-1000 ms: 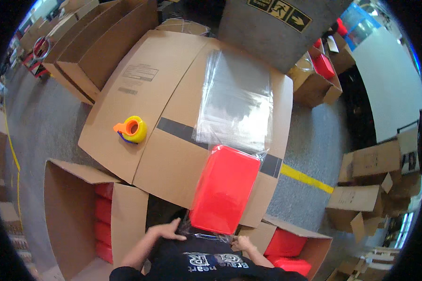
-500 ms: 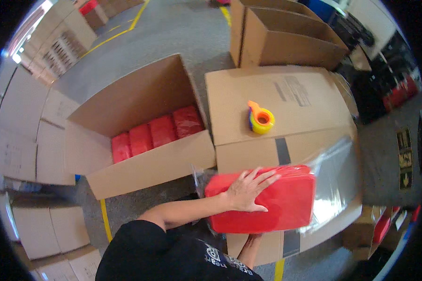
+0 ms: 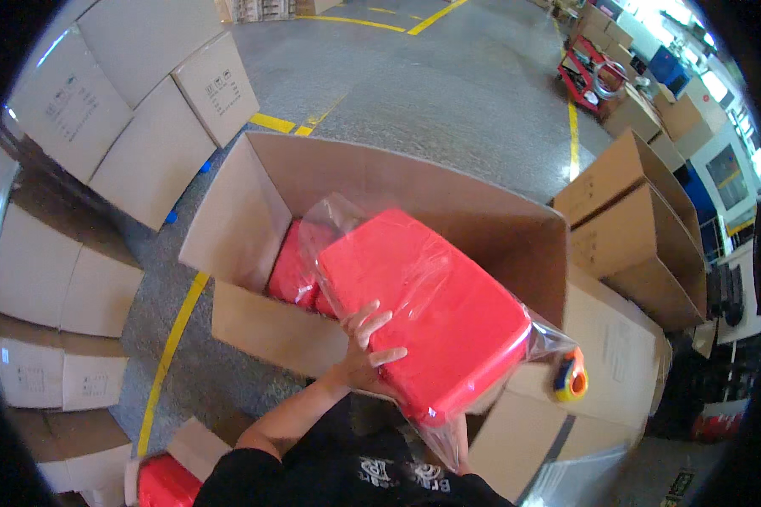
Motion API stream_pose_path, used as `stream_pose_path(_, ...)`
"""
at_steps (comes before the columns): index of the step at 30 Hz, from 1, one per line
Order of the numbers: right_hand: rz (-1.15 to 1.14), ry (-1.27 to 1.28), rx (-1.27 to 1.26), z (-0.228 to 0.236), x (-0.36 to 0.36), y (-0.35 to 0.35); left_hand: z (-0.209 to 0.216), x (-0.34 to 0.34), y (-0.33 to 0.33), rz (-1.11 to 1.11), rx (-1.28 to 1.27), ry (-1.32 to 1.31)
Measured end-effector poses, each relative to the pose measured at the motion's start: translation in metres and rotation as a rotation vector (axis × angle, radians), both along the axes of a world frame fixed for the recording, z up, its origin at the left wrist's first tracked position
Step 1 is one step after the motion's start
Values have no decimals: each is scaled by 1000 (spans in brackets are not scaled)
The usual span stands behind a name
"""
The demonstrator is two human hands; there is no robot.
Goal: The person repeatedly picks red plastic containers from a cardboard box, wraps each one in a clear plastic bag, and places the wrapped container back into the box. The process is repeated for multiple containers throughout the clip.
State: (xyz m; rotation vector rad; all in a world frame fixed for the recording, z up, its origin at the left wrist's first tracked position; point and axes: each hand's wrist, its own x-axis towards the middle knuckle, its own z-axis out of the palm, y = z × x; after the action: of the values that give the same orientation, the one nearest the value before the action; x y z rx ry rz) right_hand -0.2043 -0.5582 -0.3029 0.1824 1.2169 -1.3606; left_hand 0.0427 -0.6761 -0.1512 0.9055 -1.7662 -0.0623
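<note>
Fingers point(image 3: 369, 326) of the left hand point(image 3: 364, 359), slightly curled, hold one red bagged container point(image 3: 427, 300) over an open carton point(image 3: 414, 179); right hand point(image 3: 460, 441) mostly hidden, grip impossible to tell; at least two red packages point(image 3: 293, 272) inside, partly covered.

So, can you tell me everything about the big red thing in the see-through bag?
It's a red box with rounded corners, shiny like plastic. A clear, crinkly bag wraps it, loose at the ends. It slants partly over the open carton, hiding some of the red packs inside; I can't tell if it touches them. The left hand presses it through the bag, fingers spread. The right arm shows by its near end, that hand mostly hidden.
</note>
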Motion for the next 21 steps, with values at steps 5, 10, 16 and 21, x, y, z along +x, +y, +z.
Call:
stream_pose_path(5, 197, 228, -77, -54, 211, -173, -96, 180, -138, 13, 341, 155)
stream_pose_path(10, 331, 70, -6, -89, 351, -267, -208, 300, -199, 363, 1155, 1062)
stream_pose_path(16, 1186, 831, -114, -164, 437, -287, -300, 312, -174, 632, 1175, -48)
stream_pose_path(21, 1493, 747, -13, -171, 421, -287, -333, 313, -129, 555, 1389, -442)
